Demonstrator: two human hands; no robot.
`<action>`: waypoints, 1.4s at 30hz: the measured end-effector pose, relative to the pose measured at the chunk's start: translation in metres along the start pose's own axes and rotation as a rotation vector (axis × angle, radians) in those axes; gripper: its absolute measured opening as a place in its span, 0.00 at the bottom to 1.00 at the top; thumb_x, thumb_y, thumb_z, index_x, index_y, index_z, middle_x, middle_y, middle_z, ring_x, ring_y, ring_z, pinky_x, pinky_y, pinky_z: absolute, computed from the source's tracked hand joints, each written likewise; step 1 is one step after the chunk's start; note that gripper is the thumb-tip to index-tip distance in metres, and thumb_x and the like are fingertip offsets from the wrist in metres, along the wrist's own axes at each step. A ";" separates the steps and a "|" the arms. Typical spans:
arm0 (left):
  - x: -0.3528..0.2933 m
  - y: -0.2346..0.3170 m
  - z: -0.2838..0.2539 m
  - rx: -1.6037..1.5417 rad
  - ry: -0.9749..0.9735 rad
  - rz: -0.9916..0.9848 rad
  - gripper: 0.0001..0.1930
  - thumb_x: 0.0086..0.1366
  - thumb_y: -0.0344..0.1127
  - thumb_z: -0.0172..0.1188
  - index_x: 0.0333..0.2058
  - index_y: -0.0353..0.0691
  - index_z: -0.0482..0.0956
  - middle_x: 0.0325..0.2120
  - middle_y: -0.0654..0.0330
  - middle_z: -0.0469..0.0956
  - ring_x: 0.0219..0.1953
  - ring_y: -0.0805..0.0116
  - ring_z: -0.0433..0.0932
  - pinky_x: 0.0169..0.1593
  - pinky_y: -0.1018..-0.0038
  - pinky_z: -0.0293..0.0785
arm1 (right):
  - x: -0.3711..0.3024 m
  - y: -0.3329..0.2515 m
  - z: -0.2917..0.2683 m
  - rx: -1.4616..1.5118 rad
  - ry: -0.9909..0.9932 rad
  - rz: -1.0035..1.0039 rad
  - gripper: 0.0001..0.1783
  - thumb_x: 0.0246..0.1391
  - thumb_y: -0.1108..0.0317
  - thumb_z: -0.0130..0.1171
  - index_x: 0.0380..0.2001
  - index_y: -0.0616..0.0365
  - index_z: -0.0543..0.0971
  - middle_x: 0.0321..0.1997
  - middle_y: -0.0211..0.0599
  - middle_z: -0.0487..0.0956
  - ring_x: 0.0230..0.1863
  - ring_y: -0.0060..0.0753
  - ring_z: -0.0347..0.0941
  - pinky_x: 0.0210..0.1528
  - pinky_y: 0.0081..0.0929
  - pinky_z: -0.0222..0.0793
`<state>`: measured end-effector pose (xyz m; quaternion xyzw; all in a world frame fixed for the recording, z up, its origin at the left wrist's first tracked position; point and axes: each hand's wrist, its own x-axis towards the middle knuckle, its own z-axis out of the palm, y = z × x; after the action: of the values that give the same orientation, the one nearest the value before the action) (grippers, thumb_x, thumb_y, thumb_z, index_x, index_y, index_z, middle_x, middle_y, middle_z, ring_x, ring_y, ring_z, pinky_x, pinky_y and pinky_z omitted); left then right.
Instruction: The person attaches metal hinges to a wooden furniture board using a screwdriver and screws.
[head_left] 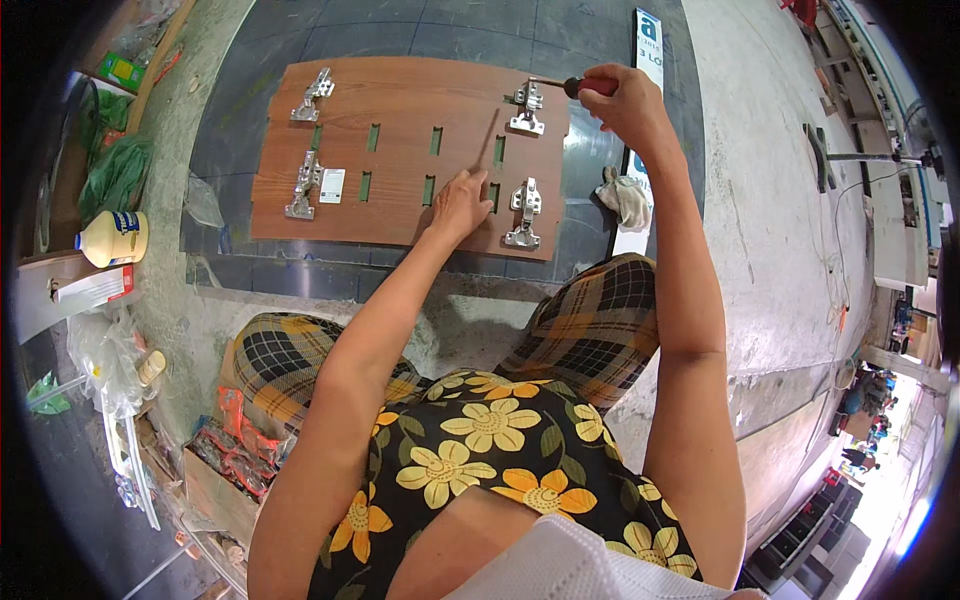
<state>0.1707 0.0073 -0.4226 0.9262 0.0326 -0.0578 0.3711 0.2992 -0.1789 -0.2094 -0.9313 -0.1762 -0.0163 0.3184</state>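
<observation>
The right hand [628,100] is closed around a red-handled screwdriver [572,86] whose tip meets the upper right hinge [527,108] on the wooden panel [400,95]. The left hand [460,200] presses flat, fingers spread, on the panel. It is better to keep the tool straight in the screw and the panel held firmly.

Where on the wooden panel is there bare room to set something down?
On the wooden panel, the bare stretch lies along the top edge between the upper-left hinge and upper-right hinge. The right side is crowded: left hand, right hand with screwdriver, lower-right hinge.
</observation>
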 end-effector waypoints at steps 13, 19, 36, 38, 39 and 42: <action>0.004 -0.007 0.010 0.036 0.065 0.026 0.29 0.53 0.36 0.69 0.55 0.43 0.73 0.45 0.49 0.76 0.49 0.46 0.76 0.51 0.57 0.73 | 0.011 0.005 0.010 0.084 0.057 0.056 0.16 0.45 0.62 0.66 0.32 0.65 0.83 0.26 0.47 0.83 0.25 0.35 0.81 0.33 0.28 0.76; 0.005 -0.009 0.013 0.027 0.087 0.035 0.30 0.53 0.35 0.69 0.56 0.43 0.72 0.44 0.50 0.76 0.49 0.47 0.76 0.51 0.57 0.73 | 0.017 0.013 0.022 -0.014 0.089 0.024 0.16 0.42 0.59 0.67 0.29 0.62 0.83 0.28 0.51 0.82 0.31 0.49 0.81 0.37 0.36 0.76; 0.003 0.002 0.001 0.058 0.025 0.008 0.29 0.54 0.35 0.69 0.56 0.43 0.73 0.43 0.50 0.76 0.47 0.49 0.77 0.49 0.58 0.74 | 0.018 0.024 0.014 -0.101 0.035 0.107 0.15 0.41 0.60 0.65 0.28 0.62 0.83 0.26 0.51 0.82 0.30 0.51 0.80 0.37 0.37 0.76; 0.003 -0.001 0.002 0.057 0.026 0.008 0.29 0.54 0.35 0.69 0.56 0.43 0.73 0.43 0.50 0.76 0.47 0.49 0.77 0.49 0.58 0.74 | 0.019 0.022 0.016 -0.102 0.038 0.091 0.15 0.42 0.60 0.64 0.28 0.62 0.83 0.27 0.52 0.82 0.30 0.51 0.80 0.37 0.37 0.76; 0.003 -0.002 0.002 0.056 0.026 0.010 0.29 0.54 0.35 0.69 0.56 0.43 0.73 0.43 0.50 0.76 0.47 0.49 0.77 0.49 0.58 0.74 | 0.019 0.022 0.017 -0.099 0.040 0.086 0.15 0.42 0.60 0.65 0.28 0.62 0.83 0.27 0.52 0.82 0.30 0.51 0.80 0.37 0.37 0.76; 0.002 0.002 0.002 0.046 0.026 0.009 0.30 0.54 0.34 0.68 0.56 0.43 0.73 0.42 0.50 0.76 0.47 0.48 0.77 0.49 0.58 0.74 | 0.018 0.025 0.017 -0.098 0.030 0.106 0.16 0.42 0.59 0.65 0.28 0.62 0.83 0.27 0.52 0.82 0.31 0.51 0.81 0.37 0.37 0.76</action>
<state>0.1727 0.0045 -0.4227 0.9354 0.0319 -0.0450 0.3493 0.3230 -0.1809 -0.2353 -0.9534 -0.1207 -0.0221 0.2757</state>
